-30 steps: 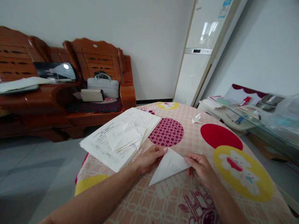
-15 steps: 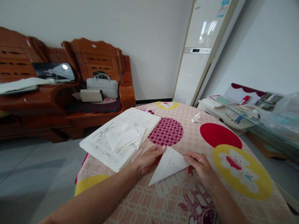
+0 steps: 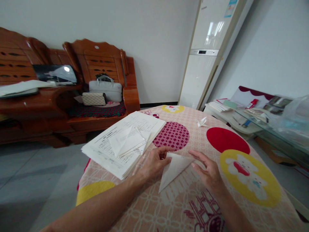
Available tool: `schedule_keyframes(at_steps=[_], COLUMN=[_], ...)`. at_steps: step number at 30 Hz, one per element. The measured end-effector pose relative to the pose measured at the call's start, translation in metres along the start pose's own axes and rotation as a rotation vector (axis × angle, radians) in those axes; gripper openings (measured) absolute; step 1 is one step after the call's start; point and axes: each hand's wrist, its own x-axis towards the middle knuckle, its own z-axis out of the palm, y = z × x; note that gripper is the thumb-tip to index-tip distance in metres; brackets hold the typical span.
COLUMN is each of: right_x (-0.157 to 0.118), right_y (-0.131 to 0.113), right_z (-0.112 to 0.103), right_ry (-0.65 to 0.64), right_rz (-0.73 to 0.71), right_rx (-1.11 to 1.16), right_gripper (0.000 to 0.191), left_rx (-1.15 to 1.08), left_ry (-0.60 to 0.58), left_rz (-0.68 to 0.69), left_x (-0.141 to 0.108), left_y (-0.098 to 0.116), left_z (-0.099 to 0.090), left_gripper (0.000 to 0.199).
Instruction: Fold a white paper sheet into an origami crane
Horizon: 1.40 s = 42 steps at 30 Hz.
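Note:
A white sheet of paper folded into a triangle (image 3: 175, 169) is low over the patterned tablecloth (image 3: 145, 209), one sharp corner pointing toward me. My left hand (image 3: 156, 161) grips its left edge, thumb on top and fingers behind. At the right corner, my right hand (image 3: 206, 166) has its fingers stretched out and apart, with the thumb close to the paper's edge; whether it touches is hard to tell. Left of the hands lies a stack of printed sheets (image 3: 103, 154), with folded paper pieces (image 3: 129, 141) on top.
A small folded paper figure (image 3: 202, 121) stands toward the table's far right side. Beyond the table are a wooden chair (image 3: 96, 61) with bags, a tall air conditioner (image 3: 200, 71), and a glass-topped side table (image 3: 265, 125) with papers and a plastic bag.
The folded paper has shifted slightly right and turned. My right hand has loosened from its pinch, its fingers now spread beside the corner. My left hand has moved its fingers along the edge.

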Motion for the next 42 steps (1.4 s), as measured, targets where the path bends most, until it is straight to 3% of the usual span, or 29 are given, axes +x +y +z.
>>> schedule_keyframes(at_steps=[3, 5, 11, 18, 24, 26, 28, 30, 33, 36, 42], right_x=[-0.005, -0.008, -0.008, -0.003, 0.001, 0.001, -0.001, -0.002, -0.005, -0.007, -0.013], right_y=[-0.016, -0.025, -0.026, -0.003, 0.021, 0.022, 0.018, 0.011, -0.001, -0.008, -0.013], right_z=[0.008, 0.015, 0.017, 0.0, -0.007, -0.007, -0.006, -0.005, -0.004, -0.001, 0.014], right_ry=[-0.024, -0.044, -0.049, -0.052, -0.135, -0.19, -0.254, -0.308, -0.367, -0.389, -0.392], right_rz=[-0.245, -0.34, -0.476, -0.461, -0.315, -0.274, -0.251, -0.23, -0.21, -0.238, -0.311], right_rx=[-0.167, -0.217, -0.175, -0.241, -0.357, -0.425, -0.497, -0.562, -0.65, -0.728, -0.822], right_gripper=[0.06, 0.066, 0.033, 0.033, 0.033, 0.033, 0.034, 0.037, 0.039, 0.032, 0.02], left_rx=[0.235, 0.277, 0.12, 0.374, 0.753, 0.869, 0.985, 1.069, 1.095, 1.087, 0.989], left_ry=[0.04, 0.026, 0.039, 0.014, -0.074, -0.08, -0.089, -0.166, -0.458, -0.671, -0.762], left_rz=[0.148, 0.188, 0.116, 0.059, 0.065, 0.135, 0.289, 0.483, 0.67, 0.684, 0.623], left_x=[-0.005, -0.008, 0.0, 0.017, 0.017, 0.013, 0.009, 0.004, -0.001, -0.006, -0.011], left_y=[0.004, 0.004, -0.004, -0.014, -0.01, -0.01, -0.01, -0.01, -0.009, -0.007, -0.001], left_z=[0.002, 0.004, -0.002, -0.028, -0.032, -0.03, -0.028, -0.025, -0.018, -0.012, -0.014], left_gripper=[0.036, 0.037, 0.044, 0.049, 0.048, 0.048, 0.053, 0.066, 0.073, 0.064, 0.075])
